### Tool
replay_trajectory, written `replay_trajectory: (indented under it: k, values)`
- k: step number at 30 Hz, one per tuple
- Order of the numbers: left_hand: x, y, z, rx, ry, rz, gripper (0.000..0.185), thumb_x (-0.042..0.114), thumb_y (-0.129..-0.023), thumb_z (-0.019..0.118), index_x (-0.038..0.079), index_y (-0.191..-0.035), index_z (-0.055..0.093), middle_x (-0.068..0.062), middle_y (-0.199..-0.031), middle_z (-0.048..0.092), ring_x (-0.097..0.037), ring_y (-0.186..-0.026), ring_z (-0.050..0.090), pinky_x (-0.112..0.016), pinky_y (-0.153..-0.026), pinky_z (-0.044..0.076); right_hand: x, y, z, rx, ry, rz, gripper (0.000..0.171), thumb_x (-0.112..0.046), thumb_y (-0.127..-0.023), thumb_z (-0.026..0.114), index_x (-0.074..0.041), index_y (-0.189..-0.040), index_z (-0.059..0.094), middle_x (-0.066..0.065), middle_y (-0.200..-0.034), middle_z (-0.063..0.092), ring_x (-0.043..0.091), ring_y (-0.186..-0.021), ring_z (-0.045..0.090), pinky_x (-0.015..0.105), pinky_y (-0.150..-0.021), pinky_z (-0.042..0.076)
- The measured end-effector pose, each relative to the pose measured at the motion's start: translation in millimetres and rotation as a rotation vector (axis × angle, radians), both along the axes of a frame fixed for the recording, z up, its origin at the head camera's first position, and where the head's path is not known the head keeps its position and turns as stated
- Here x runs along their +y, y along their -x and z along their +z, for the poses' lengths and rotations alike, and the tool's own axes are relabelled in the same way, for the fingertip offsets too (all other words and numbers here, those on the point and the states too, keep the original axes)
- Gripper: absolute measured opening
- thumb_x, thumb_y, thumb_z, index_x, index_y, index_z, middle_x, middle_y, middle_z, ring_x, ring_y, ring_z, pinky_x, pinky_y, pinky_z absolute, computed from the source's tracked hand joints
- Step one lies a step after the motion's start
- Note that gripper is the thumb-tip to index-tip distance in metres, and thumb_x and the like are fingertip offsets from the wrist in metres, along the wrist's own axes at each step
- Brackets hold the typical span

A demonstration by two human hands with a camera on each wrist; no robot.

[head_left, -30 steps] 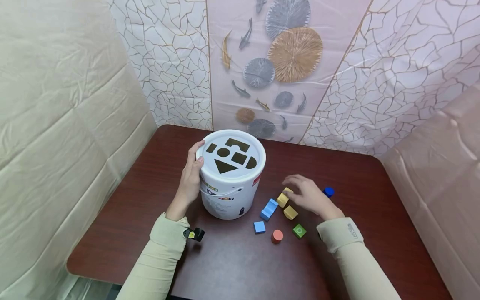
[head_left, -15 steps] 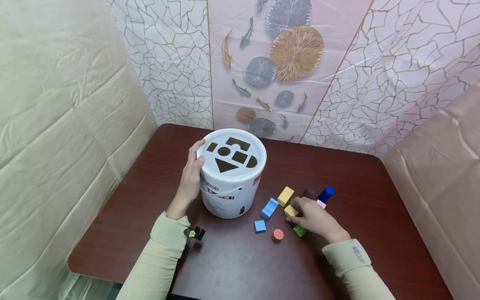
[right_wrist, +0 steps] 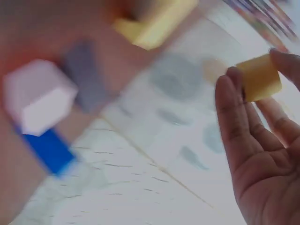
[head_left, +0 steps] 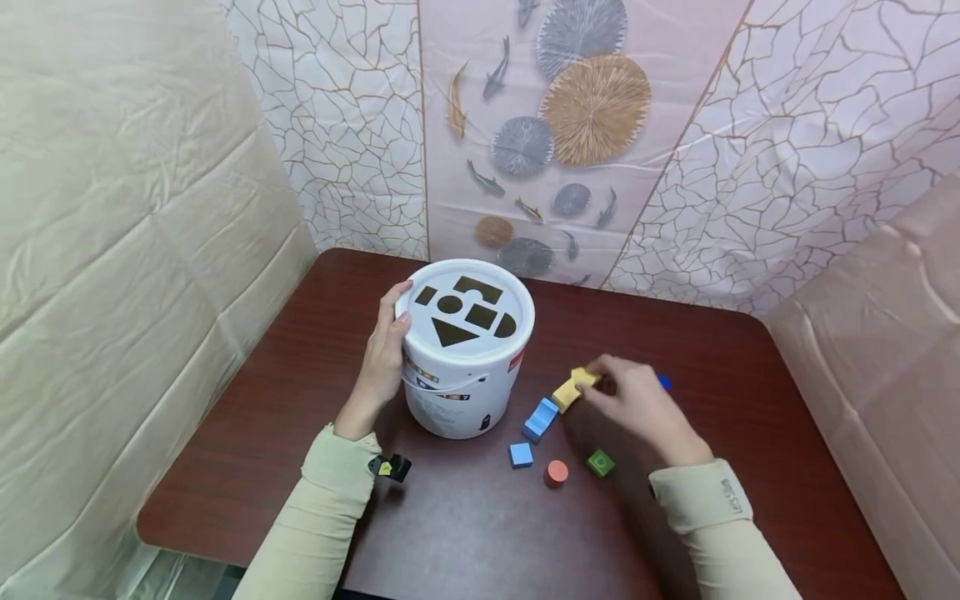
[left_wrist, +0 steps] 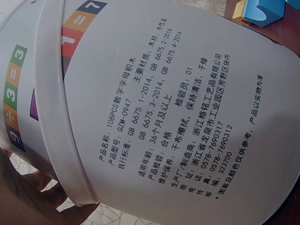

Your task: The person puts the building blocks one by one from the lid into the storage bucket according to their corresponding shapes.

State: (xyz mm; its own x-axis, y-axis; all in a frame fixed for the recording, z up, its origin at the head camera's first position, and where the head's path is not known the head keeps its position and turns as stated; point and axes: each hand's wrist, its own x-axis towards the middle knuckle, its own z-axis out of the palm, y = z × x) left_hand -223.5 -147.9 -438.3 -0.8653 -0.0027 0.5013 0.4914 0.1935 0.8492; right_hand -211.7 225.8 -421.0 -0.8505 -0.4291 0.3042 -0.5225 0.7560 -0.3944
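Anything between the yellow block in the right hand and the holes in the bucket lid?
Nothing visible. The right hand pinches the yellow block above the table, right of the white bucket. The span across to the lid is open air. The left hand grips the bucket's far-left side, out of that line.

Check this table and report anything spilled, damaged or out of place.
Nothing stands out. The white shape-sorter bucket stands upright with its lid on, steadied by the left hand. Loose blocks lie beside it; the right hand pinches a yellow block.
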Motion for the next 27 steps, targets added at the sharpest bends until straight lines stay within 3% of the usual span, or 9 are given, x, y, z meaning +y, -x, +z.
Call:
replay_trajectory:
  k: [5, 10, 14, 19, 27]
  values:
    - [-0.9, 2.6, 1.6, 0.014, -0.007, -0.004, 0.053, 0.032, -0.103, 0.034, 0.021, -0.155, 0.033, -0.008, -0.154, 0.038, -0.023, -0.134, 0.041, -0.051, -0.109, 0.028, -24.3, 6.2, 56.8, 0.122, 0.191, 0.064, 0.018, -0.023, -0.087, 0.078, -0.019, -0.104, 0.073, -0.009, -0.090, 0.072, 0.005, -0.074, 0.066, 0.028, -0.067, 0.055]
    - [-0.5, 4.3, 2.1, 0.003, 0.013, 0.009, 0.053, 0.036, -0.103, 0.034, 0.023, -0.154, 0.033, -0.007, -0.154, 0.038, -0.022, -0.133, 0.041, -0.051, -0.108, 0.030, -58.1, 21.8, 90.8, 0.270, 0.266, 0.227, 0.018, -0.022, -0.087, 0.078, -0.021, -0.104, 0.074, -0.012, -0.093, 0.072, 0.003, -0.079, 0.067, 0.026, -0.071, 0.055]
    - [1.2, 3.1, 2.4, -0.015, 0.019, 0.020, 0.053, 0.039, -0.103, 0.034, 0.025, -0.154, 0.034, -0.006, -0.153, 0.039, -0.023, -0.133, 0.042, -0.052, -0.106, 0.031, -81.2, 38.7, 99.0, 0.307, 0.177, 0.351, 0.018, -0.022, -0.089, 0.074, -0.016, -0.106, 0.074, -0.009, -0.093, 0.070, 0.005, -0.079, 0.063, 0.028, -0.070, 0.052]
    - [3.9, 0.7, 1.8, -0.024, 0.021, 0.019, 0.053, 0.038, -0.103, 0.035, 0.026, -0.154, 0.034, -0.007, -0.153, 0.040, -0.025, -0.132, 0.043, -0.053, -0.105, 0.032, -91.4, 50.6, 95.1, 0.278, 0.013, 0.425, 0.020, -0.026, -0.090, 0.071, -0.013, -0.105, 0.073, -0.002, -0.095, 0.068, 0.012, -0.082, 0.059, 0.032, -0.069, 0.049]
    - [2.4, -2.6, 0.5, -0.009, 0.015, 0.028, 0.052, 0.037, -0.103, 0.035, 0.025, -0.154, 0.034, -0.007, -0.153, 0.040, -0.025, -0.132, 0.042, -0.053, -0.107, 0.031, -88.7, 52.5, 96.8, 0.199, -0.007, 0.507, 0.014, -0.018, -0.089, 0.069, -0.014, -0.102, 0.073, -0.005, -0.100, 0.065, 0.014, -0.087, 0.057, 0.031, -0.076, 0.048]
